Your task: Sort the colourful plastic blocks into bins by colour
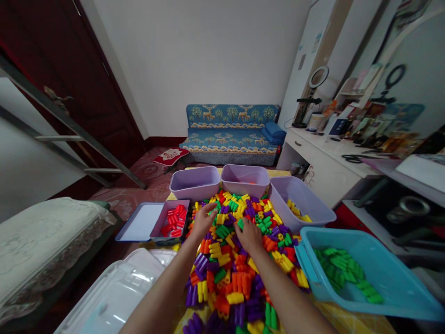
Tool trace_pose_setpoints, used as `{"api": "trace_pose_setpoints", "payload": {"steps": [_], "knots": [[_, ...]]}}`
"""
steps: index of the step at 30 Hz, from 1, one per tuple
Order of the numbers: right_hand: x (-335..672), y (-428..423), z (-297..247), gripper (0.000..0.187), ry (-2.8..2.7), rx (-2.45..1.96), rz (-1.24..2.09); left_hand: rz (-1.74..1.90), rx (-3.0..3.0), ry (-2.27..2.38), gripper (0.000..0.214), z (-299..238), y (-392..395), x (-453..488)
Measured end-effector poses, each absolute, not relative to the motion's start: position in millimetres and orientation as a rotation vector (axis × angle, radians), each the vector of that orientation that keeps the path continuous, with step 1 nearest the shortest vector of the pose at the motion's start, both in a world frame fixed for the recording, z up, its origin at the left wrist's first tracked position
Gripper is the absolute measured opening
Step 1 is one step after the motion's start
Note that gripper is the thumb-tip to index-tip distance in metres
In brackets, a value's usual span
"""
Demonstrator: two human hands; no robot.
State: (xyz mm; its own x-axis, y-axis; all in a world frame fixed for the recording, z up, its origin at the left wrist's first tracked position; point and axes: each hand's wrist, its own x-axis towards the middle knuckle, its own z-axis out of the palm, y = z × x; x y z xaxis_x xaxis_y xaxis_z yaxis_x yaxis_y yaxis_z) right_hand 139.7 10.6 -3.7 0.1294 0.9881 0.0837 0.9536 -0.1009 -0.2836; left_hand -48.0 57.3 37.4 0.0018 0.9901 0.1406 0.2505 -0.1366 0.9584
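The left hand fingers are spread; the right hand fingers curl, hold indiscernible. The plastic tubes beneath the fingers appear light, rigid, slick: pinch across the barrel.

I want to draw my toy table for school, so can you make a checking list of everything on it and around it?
Surface: table under a yellow cloth, mostly covered.
Job's things: pile of coloured plastic tubes; red tubes in a small purple tray; yellow tubes in the right purple bin; green tubes in a blue bin; left purple bin and middle purple bin behind.
Clutter: clear plastic lid at near left.
Grippers: left hand open on the pile; right hand on the pile, grip unclear.
Cables: nothing seen.
Surroundings: sofa, white desk, bed.
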Motion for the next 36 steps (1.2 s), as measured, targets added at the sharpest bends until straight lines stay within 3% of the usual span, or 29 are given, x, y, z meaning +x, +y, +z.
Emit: {"api": "trace_pose_setpoints", "payload": {"steps": [8, 19, 28, 36], "knots": [[139, 7, -4, 0.044, -1.900, -2.109, 0.163, 0.798, 2.352, 1.594, 0.044, -20, -4, -35], [140, 3, -11, 0.038, -1.887, -2.088, 0.170, 0.829, 2.390, 1.643, 0.035, -15, -6, -33], [160, -7, -11, 0.039, -1.788, -1.662, 0.437, 0.845, 2.338, 1.635, 0.030, -12, -5, -33], [202, -62, -5, 0.036, -1.653, -1.622, -0.138, 0.843, 2.357, 1.625, 0.032, -12, -6, -33]]}}
